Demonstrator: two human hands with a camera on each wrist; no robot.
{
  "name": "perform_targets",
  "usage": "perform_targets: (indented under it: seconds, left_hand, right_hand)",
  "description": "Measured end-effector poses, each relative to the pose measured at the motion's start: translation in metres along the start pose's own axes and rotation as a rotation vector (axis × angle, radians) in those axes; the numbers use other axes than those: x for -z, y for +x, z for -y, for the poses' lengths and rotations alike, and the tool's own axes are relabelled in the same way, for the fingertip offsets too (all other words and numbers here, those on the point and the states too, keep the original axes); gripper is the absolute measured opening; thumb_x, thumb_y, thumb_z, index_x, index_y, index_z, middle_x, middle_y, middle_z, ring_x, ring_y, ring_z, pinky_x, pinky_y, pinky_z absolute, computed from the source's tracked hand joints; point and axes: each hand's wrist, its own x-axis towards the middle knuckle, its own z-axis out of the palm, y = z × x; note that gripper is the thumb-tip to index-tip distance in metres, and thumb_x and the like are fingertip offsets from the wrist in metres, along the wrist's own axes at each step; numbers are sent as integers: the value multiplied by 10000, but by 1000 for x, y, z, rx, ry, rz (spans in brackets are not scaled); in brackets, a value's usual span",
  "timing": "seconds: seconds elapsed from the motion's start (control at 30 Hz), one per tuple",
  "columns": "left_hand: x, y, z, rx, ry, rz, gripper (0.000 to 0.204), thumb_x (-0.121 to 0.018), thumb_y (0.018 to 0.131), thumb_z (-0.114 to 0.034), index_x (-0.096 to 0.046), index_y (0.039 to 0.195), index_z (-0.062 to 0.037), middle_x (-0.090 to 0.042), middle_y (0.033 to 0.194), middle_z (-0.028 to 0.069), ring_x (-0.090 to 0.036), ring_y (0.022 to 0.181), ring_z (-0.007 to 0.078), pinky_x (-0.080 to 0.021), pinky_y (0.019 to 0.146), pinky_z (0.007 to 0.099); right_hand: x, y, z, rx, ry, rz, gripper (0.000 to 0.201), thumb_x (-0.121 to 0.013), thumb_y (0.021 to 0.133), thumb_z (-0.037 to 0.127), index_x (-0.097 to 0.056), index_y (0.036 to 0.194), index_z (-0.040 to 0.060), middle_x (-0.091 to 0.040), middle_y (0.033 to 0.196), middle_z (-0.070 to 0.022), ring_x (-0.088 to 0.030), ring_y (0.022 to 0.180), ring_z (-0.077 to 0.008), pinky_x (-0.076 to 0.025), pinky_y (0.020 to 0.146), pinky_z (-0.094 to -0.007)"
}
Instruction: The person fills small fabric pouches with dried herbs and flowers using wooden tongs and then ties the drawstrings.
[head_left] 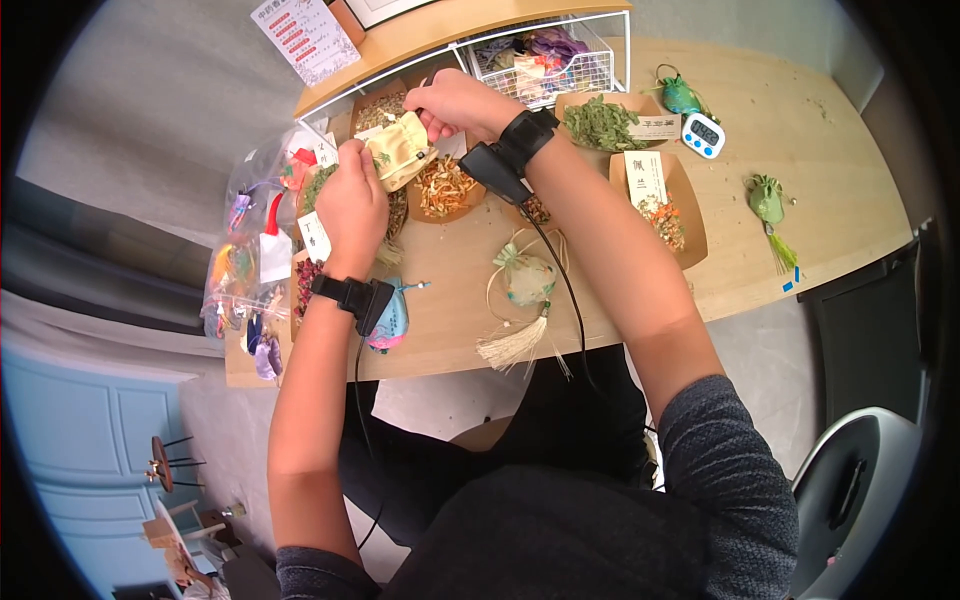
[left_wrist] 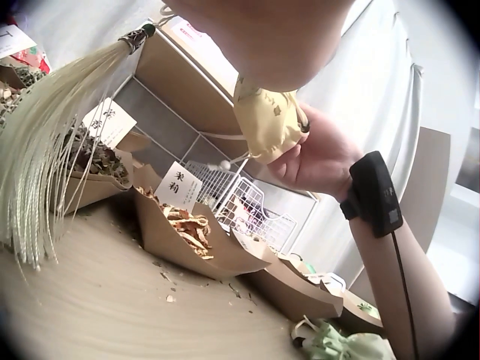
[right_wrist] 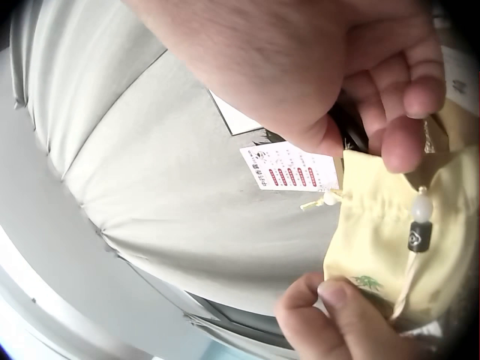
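A pale yellow drawstring pouch (head_left: 400, 152) with a small green leaf print hangs over the trays at the back of the table. My left hand (head_left: 352, 208) pinches its lower side between thumb and fingers. At the pouch's mouth, my right hand (head_left: 465, 105) holds a slim dark tool (right_wrist: 349, 126), mostly hidden by the fingers; I cannot tell its kind. A white bead and a dark bead (right_wrist: 420, 237) sit on the pouch's cord. From the left hand's side a long cream tassel (left_wrist: 37, 172) dangles in the left wrist view.
Card trays of dried herbs surround the hands, including orange-brown peel-like strips (head_left: 443, 188) and green leaves (head_left: 600, 125). A wire basket (head_left: 545, 75) stands behind. Finished-looking pouches lie nearer: pale green (head_left: 525, 278), blue (head_left: 393, 318). A white timer (head_left: 703, 136) sits right.
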Motion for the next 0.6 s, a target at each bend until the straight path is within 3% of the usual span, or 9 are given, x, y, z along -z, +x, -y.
perform_targets:
  seconds: [0.1,0.3,0.4,0.5,0.6]
  left_hand:
    - [-5,-4,2,57,13,118,123,-527,1067,-213,-555,1110,-102,-675,743,193,-666,685,418,-492,587,522]
    - [-8,-5,1,42,14,208,142,-506,1080,-240,-523,1123,-106,-670,737,208,-677,710,428,-489,596,543]
    - [-2,-2,-1,172,-23,292,182,-472,1101,-262,-531,1150,-97,-680,812,234,-665,759,460,-477,623,537]
    - [2,3,-2,192,-56,290,210,-459,1106,-275,-540,1155,-88,-686,832,236,-672,790,456,-484,660,540]
    - [9,7,-6,183,-72,241,235,-451,1108,-283,-556,1160,-80,-696,875,238,-684,840,439,-496,713,529]
  right_hand:
    - [5,-6,14,62,-235,-61,336,-635,919,261,-705,766,-30,-706,683,-93,-633,535,-131,-499,531,-285]
    - [21,-5,13,124,-436,-185,337,-616,909,255,-712,738,-20,-702,648,-85,-623,511,-125,-492,511,-297]
    - [23,-3,13,48,-302,-171,338,-614,876,223,-727,825,-91,-746,732,-159,-718,631,-185,-566,578,-310]
    - [11,-8,14,-65,-75,-122,318,-628,951,245,-704,821,-35,-708,709,-83,-602,525,-121,-480,513,-258]
    - [6,-4,7,-138,82,-19,306,-622,983,249,-688,903,-39,-708,765,-84,-607,568,-114,-483,525,-244]
